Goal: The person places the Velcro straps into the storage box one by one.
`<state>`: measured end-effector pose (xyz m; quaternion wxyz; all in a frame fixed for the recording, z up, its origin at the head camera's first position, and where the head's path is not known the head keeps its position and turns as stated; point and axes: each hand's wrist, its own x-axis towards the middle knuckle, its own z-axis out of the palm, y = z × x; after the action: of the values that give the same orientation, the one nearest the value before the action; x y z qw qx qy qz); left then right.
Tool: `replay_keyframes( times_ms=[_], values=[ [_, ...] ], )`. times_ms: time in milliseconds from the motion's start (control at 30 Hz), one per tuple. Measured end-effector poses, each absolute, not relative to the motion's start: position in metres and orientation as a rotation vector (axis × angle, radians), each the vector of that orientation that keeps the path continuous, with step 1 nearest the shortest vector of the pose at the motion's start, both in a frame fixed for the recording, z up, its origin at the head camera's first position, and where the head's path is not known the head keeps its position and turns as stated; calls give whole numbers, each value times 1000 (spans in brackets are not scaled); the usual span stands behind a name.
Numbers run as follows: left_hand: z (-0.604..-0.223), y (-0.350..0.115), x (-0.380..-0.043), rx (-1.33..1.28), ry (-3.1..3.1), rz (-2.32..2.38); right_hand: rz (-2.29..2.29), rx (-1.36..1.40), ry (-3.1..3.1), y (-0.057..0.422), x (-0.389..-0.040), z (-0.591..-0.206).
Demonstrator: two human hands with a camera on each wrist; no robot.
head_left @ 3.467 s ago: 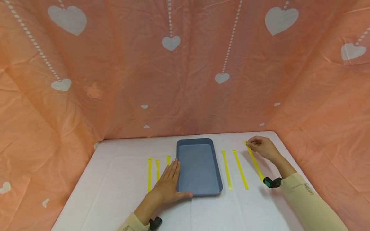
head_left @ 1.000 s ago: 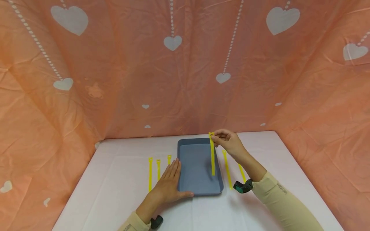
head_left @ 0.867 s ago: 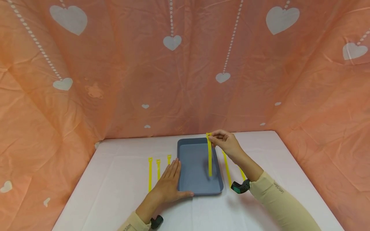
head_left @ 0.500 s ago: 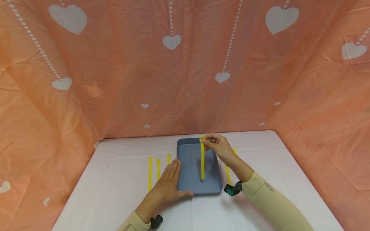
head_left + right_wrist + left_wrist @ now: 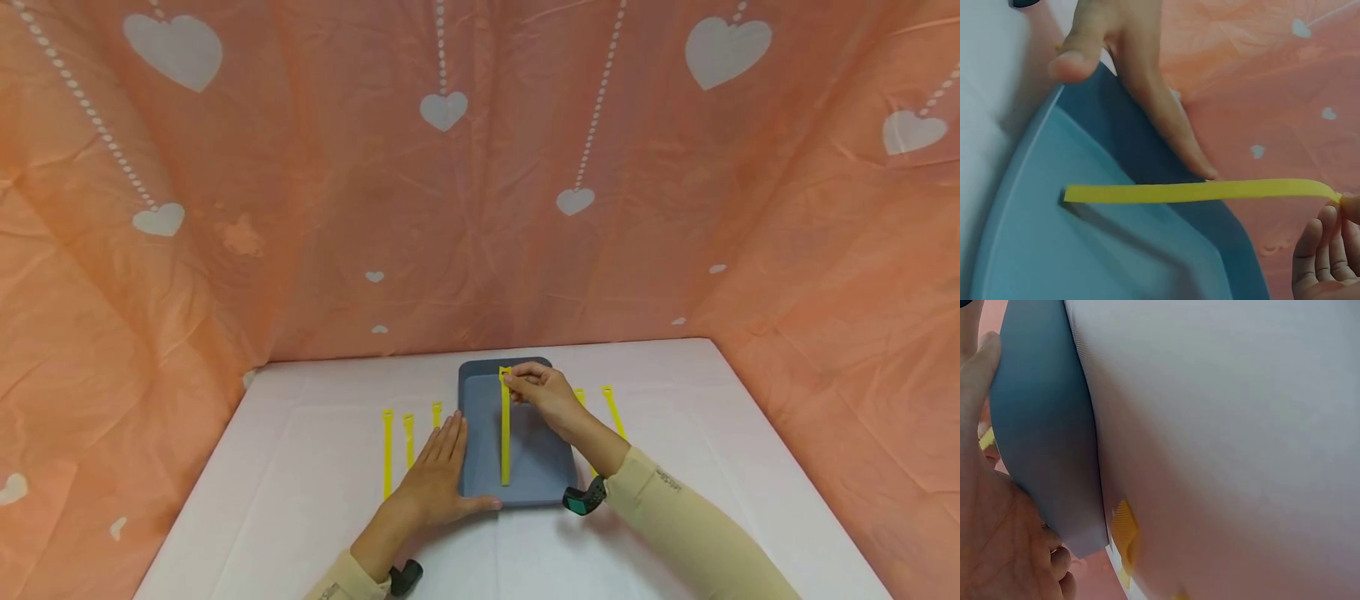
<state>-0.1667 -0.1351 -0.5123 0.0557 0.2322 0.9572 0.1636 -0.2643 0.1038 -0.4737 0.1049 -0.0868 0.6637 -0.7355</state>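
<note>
My right hand pinches a yellow strap-style cable tie by its slotted head. The strap hangs nearly straight down over the blue-grey rectangular tray, its lower end right at the tray floor. In the right wrist view the cable tie casts a shadow on the floor that meets its free tip. My left hand rests against the tray's left wall with straight fingers, its thumb along the near edge. The left wrist view shows the outside of the tray wall beside the palm.
Left of the tray lie three more yellow cable ties, partly covered by my left hand. Two others lie to its right, partly behind my right wrist. The white tabletop ends at an orange curtain with hearts.
My right hand took the outermost cable tie from the table's right side, carried it left over the tray, then brought it lower and further left. My left hand stays at the tray.
</note>
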Motion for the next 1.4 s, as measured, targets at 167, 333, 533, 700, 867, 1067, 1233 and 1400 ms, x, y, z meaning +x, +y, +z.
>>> replay_keyframes(
  times_ms=[167,333,533,700,867,1067,1233,1400],
  values=[
    [-513,-135,-167,701,2896,495,-2151,-246,1948,94,-270,-484],
    [-513,-134,-168,674,2891,477,-2113,-237,1987,84,-275,-490],
    [-514,-135,-168,694,2890,497,-2050,-213,2068,76,-282,-498],
    [-514,-135,-168,719,2890,542,-2025,-192,2088,71,-288,-503],
    [-514,-135,-168,713,2887,520,-1982,-172,2138,66,-293,-504],
    [-512,-134,-168,685,2882,496,-1921,-144,2191,61,-298,-506],
    [-511,-134,-168,661,2872,468,-1894,-175,2208,58,-302,-510],
    [-512,-134,-167,665,2874,465,-1880,-200,2218,55,-305,-515]
  ],
)
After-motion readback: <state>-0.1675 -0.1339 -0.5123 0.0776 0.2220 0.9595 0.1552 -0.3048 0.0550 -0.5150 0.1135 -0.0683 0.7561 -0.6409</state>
